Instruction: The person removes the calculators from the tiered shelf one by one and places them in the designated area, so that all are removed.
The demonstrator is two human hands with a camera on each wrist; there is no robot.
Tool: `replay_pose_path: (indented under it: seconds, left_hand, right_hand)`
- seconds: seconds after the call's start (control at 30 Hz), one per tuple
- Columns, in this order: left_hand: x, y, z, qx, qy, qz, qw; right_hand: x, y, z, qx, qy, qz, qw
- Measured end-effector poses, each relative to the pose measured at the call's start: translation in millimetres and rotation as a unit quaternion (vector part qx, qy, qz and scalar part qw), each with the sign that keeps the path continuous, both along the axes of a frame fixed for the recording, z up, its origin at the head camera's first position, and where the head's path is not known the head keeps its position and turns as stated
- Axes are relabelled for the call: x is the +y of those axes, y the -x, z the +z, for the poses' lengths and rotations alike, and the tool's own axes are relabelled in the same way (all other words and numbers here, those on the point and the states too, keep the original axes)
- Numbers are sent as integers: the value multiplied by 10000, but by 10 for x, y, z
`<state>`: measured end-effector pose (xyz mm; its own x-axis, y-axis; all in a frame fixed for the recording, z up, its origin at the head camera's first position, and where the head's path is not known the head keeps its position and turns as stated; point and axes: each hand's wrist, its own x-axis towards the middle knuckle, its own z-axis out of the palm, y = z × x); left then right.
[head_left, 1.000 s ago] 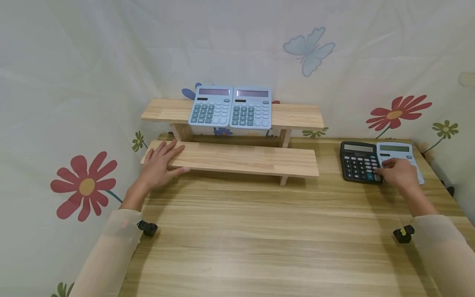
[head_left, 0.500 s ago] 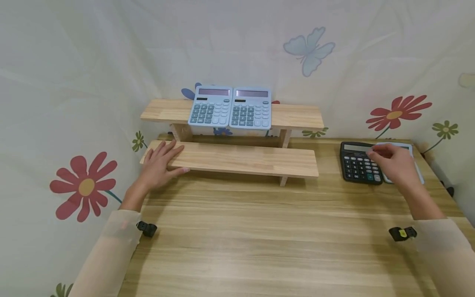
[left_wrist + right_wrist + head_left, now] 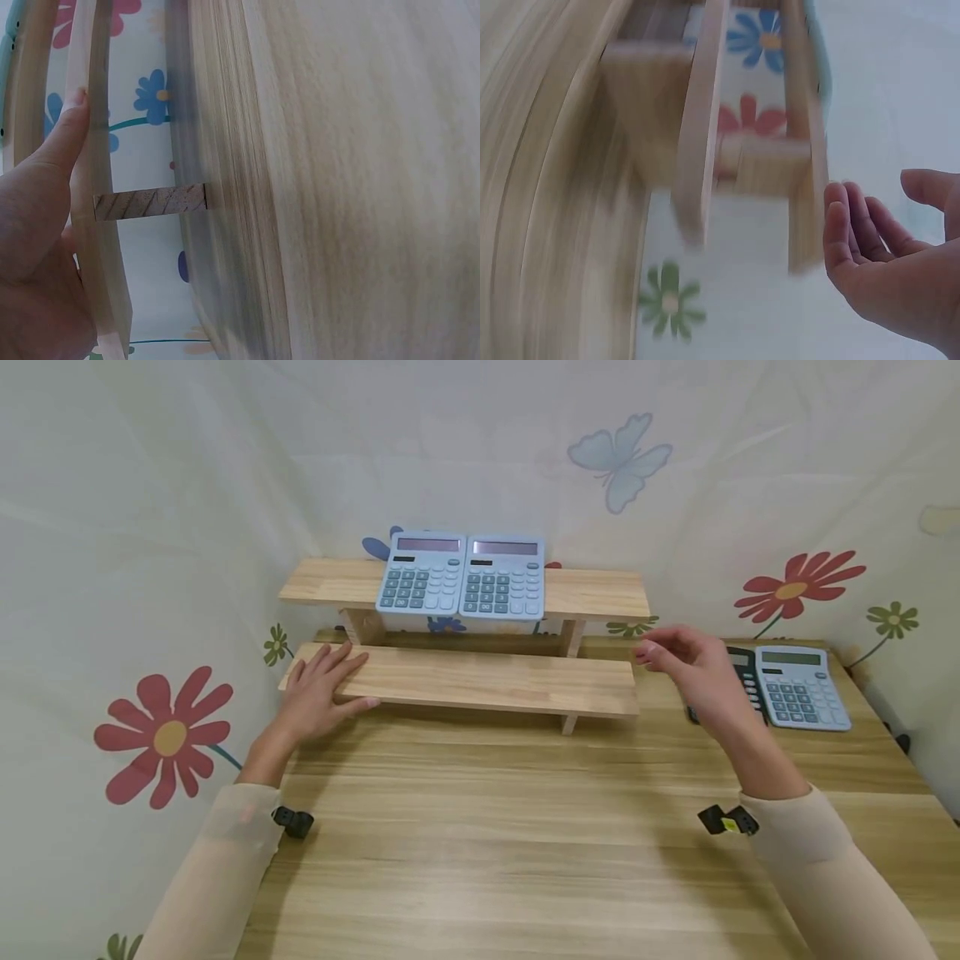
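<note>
My left hand [image 3: 317,695] rests with spread fingers on the left end of the lower board [image 3: 487,681] of a two-step wooden shelf. In the left wrist view, its thumb lies along that board's front edge. Two light-blue calculators, a left one [image 3: 422,575] and a right one [image 3: 502,578], lean side by side on the upper board [image 3: 600,593]. My right hand [image 3: 701,681] hovers right of the lower board, fingers loosely bent and nothing in them. Behind it a black calculator [image 3: 750,689] is partly hidden, beside another light-blue calculator [image 3: 802,693] on the table.
The wood-grain table [image 3: 480,843] stretches in front of the shelf. A white curtain [image 3: 480,460] printed with flowers and a butterfly hangs behind and at the sides. A small black camera sits at each wrist, a left one [image 3: 294,822] and a right one [image 3: 727,820].
My right hand has risen off the two calculators at the right and moved left toward the shelf, uncovering the light-blue one. My left hand stays in place.
</note>
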<state>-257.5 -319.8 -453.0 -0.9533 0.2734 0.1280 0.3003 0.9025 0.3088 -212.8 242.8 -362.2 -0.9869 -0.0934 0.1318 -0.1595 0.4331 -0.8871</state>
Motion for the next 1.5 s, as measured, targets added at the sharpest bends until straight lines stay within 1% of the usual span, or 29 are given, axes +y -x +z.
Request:
replay_pose_path:
  seconds: [0.07, 0.13, 0.23, 0.3, 0.37, 0.5, 0.57, 0.7, 0.87, 1.0, 1.13, 1.4, 1.5]
  left_hand:
    - [0, -2, 1, -11, 11, 0, 10000]
    - [2, -6, 7, -11, 8, -5, 10000]
    - [4, -11, 17, 9, -4, -3, 10000]
    - [7, -12, 24, 23, -15, -3, 10000]
    - [14, -15, 30, 10, -32, -14, 10000]
    - [26, -21, 27, -21, -52, -24, 10000]
    - [19, -22, 18, -18, -28, -18, 10000]
    - [2, -29, 6, -33, -1, -7, 10000]
    - [-7, -28, 4, -18, 20, 8, 10000]
    - [1, -13, 4, -20, 30, -17, 10000]
    - [14, -7, 4, -34, 31, 2, 10000]
    - [10, -20, 7, 0, 19, 13, 10000]
    - [0, -29, 5, 21, 16, -11, 10000]
  right_hand:
    - [-171, 44, -10, -57, 395, 236, 9989]
    - [-331, 102, -26, -140, 821, 411, 9957]
    - [-557, 215, -53, -219, 1425, 664, 9873]
    - [-696, 286, -68, -324, 1742, 763, 9812]
    - [-823, 357, -88, -498, 1977, 774, 9759]
    - [-1019, 464, -120, -985, 2424, 562, 9635]
    - [-1102, 510, -129, -1154, 2560, 470, 9586]
    - [-1236, 569, -131, -1365, 2680, 397, 9529]
    - [-1352, 599, -121, -1488, 2948, 319, 9434]
    - [-1399, 612, -137, -1412, 3123, 231, 9392]
    - [-1418, 613, -164, -1321, 3387, 175, 9314]
    - [-1410, 541, -217, -1338, 3657, 153, 9209]
    - [-1399, 494, -226, -1389, 3828, 172, 9132]
